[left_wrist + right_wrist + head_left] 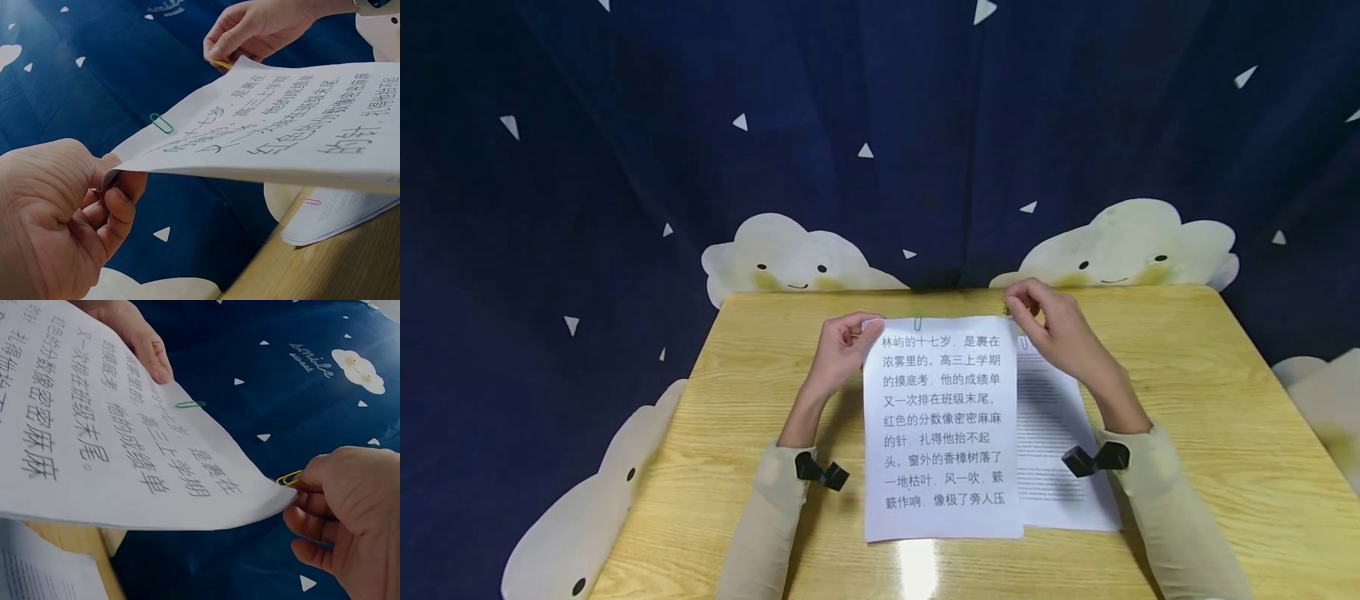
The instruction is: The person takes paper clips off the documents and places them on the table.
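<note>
A stack of white sheets with large Chinese print [942, 417] is held up off the table, its top edge away from me. At its top left corner my left hand [844, 352] pinches the sheets between thumb and fingers. My right hand [1063, 333] pinches a yellow paper clip [289, 479] at the top right corner; the clip's wire touches the paper's edge there. How far the clip goes over the sheets cannot be told. A green paper clip [161, 123] sits on the top edge, nearer the left corner.
Beneath and right of the held sheets, another printed stack [1060, 450] lies on the wooden table [1210, 417], with a pink paper clip [311, 202] on its top edge. A dark blue curtain [850, 83] with clouds and triangles hangs behind the table's far edge.
</note>
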The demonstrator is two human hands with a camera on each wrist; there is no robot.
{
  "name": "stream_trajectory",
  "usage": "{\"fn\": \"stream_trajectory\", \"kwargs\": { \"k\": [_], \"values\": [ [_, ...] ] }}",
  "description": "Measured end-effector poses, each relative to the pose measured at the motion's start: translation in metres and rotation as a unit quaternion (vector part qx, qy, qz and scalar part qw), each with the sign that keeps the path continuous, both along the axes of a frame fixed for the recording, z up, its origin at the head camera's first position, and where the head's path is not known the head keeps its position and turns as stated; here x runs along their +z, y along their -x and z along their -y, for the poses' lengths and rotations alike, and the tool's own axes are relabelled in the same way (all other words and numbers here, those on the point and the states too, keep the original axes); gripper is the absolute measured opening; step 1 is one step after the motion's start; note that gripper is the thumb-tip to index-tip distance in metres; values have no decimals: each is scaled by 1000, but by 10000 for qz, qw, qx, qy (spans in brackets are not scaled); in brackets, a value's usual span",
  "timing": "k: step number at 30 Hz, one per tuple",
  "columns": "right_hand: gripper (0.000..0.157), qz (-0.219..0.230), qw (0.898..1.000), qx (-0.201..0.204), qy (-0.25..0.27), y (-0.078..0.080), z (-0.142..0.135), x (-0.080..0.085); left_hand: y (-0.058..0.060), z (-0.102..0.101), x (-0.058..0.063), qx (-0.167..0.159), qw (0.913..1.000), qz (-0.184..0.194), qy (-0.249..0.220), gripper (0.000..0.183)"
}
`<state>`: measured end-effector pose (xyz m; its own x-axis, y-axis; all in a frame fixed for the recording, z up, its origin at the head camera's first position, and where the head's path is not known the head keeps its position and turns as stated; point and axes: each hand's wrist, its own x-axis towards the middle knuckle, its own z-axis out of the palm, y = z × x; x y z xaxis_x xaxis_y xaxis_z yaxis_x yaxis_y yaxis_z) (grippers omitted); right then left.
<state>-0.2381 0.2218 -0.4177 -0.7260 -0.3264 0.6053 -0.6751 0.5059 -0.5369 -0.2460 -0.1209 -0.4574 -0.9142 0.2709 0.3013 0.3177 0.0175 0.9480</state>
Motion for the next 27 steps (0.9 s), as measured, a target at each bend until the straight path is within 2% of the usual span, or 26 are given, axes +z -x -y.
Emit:
{"fn": "stream_trajectory", "kwargs": {
  "k": [11,18,27],
  "values": [
    [7,-16,9991,-338,-273,10,-32,-2,0,-1,-1,-51,10000,-58,-33,21],
    [8,214,9960,-731,-476,19,-52,-10,-18,-4,24,-77,9999,104,-57,20],
    [16,721,9886,-1132,-685,41,-82,-36,-18,-4,26,-111,9999,53,-26,21]
  ]
}}
